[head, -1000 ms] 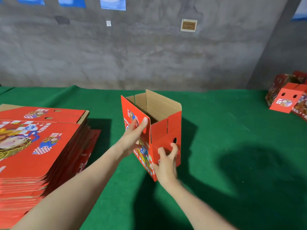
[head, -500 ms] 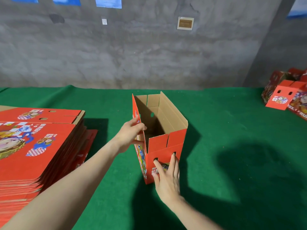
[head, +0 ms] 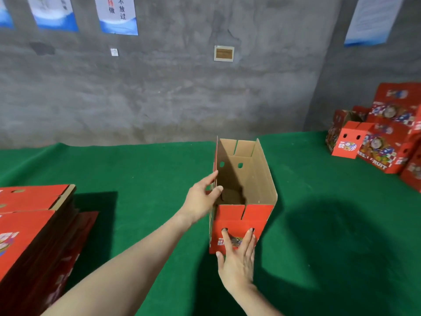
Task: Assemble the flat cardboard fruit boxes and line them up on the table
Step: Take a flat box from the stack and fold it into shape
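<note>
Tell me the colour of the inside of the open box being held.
Plain brown cardboard inside the box; red outside. Head view shows it best.

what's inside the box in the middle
The box shows bare brown walls, two holes in the far wall and a shadowed floor, no visible contents. The left hand hooks its thumb over the left wall. The red front wall hides the floor's near part.

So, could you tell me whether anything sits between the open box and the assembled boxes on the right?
Nothing visible does: only bare green table lies between the open box and the assembled boxes.
</note>
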`<control>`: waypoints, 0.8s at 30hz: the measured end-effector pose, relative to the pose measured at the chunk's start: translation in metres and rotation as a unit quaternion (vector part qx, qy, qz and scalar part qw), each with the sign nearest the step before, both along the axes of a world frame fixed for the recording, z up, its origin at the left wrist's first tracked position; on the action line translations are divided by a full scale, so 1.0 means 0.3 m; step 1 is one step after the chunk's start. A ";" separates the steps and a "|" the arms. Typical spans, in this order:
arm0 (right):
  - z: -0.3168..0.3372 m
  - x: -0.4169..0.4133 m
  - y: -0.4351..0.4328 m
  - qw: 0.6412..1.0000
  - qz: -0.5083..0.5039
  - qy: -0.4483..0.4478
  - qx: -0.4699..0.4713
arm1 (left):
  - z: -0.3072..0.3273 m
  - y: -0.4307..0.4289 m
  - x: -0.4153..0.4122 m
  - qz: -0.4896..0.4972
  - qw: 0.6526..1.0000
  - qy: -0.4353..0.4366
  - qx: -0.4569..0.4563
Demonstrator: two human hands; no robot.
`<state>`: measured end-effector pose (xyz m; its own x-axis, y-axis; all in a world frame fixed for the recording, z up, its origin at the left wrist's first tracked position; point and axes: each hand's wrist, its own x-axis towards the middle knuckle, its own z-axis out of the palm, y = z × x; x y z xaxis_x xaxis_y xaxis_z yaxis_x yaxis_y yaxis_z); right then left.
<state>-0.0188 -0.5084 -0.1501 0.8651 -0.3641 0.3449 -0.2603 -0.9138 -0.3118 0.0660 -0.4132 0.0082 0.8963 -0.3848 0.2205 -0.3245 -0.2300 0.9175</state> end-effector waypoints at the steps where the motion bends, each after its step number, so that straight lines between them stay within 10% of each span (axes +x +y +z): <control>1: 0.013 0.028 -0.031 1.000 -0.011 0.001 0.013 | -0.004 -0.044 0.017 0.012 0.993 -0.083 0.080; 10: 0.083 0.319 -0.376 0.983 -0.028 0.174 0.042 | -0.008 -0.256 0.178 -0.126 0.871 -0.147 0.452; 18: 0.165 0.558 -0.668 0.949 -0.060 0.299 0.072 | -0.099 -0.204 0.197 -0.071 0.882 -0.171 0.434; 24: 0.188 0.686 -0.745 0.951 -0.109 0.235 0.170 | -0.085 0.045 0.259 0.016 0.886 -0.152 0.438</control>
<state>0.1870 -0.7321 -0.0936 0.7851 -0.5744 -0.2318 -0.6165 -0.6886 -0.3818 0.1437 -0.3998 -0.0174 0.8599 -0.5036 0.0836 -0.5070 -0.8236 0.2542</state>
